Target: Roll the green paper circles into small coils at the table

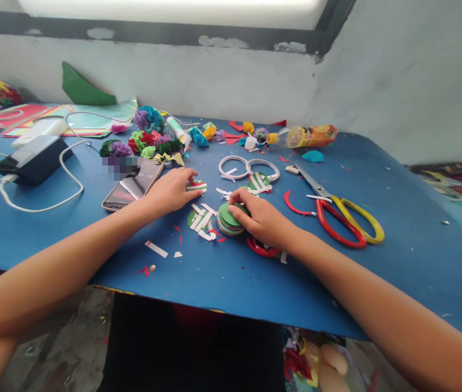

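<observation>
Two hands on the blue desk (398, 256), each on its own paper piece, close together near the middle.

Right hand (261, 218): fingers curled around a stack of round green paper discs (230, 218), thumb at the far edge and fingertips on the near-right rim. It grips the stack, which sits flat on the desk. Stack lies just left of that hand's palm, so the right hand is the nearer one to it.

Left hand (171, 190): palm down, fingers extended, fingertips pressing a single green disc with white and red strips across it (196, 185). Flat hold, not a pinch, though the thumb is hidden so I can't fully tell. That disc lies beyond and to the left of the stack, apart from it.

Between the two discs: another green disc covered by loose white paper strips (201, 220), just left of the stack, strips running diagonally.

A further striped green disc (260, 182) sits just beyond the right hand, beside two white paper rings (247, 166).

Red-and-yellow-handled scissors (339, 212) lie well right of the right hand, blades pointing away to the far left, handles toward the near right. Long axis diagonal.

Smartphone (133, 185) lies just left of the left hand.
</observation>
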Demonstrator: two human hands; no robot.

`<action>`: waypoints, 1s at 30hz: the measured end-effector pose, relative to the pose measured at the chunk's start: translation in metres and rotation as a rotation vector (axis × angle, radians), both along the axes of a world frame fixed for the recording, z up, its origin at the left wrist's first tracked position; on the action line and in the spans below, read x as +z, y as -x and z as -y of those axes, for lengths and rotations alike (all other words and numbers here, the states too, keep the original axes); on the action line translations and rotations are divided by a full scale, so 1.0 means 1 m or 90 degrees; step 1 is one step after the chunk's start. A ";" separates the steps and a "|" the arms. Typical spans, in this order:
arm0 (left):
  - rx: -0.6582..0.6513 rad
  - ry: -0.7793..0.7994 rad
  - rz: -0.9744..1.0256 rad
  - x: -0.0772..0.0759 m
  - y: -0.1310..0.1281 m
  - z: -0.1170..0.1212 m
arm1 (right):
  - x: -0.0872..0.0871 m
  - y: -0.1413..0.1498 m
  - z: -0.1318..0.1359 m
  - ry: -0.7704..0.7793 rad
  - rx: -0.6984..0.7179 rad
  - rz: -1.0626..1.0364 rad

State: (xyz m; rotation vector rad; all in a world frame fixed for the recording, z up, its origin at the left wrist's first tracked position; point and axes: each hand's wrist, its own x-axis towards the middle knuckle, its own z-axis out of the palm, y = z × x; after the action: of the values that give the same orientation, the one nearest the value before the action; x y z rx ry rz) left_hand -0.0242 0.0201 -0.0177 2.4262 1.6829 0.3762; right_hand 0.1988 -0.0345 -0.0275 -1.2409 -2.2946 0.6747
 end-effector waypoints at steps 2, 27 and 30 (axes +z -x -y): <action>0.004 0.063 0.036 0.002 0.004 -0.004 | -0.001 0.000 -0.001 0.000 -0.001 -0.003; -0.004 0.036 0.146 0.012 0.003 0.001 | 0.002 0.001 0.000 -0.007 -0.002 0.005; -0.015 -0.043 0.196 0.013 -0.002 0.006 | 0.000 0.003 0.001 -0.034 -0.016 -0.002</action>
State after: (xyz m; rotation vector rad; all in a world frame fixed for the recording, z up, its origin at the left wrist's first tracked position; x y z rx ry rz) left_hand -0.0223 0.0140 -0.0045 2.2863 1.5301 0.7702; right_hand 0.1962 -0.0353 -0.0274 -1.2407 -2.2756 0.6017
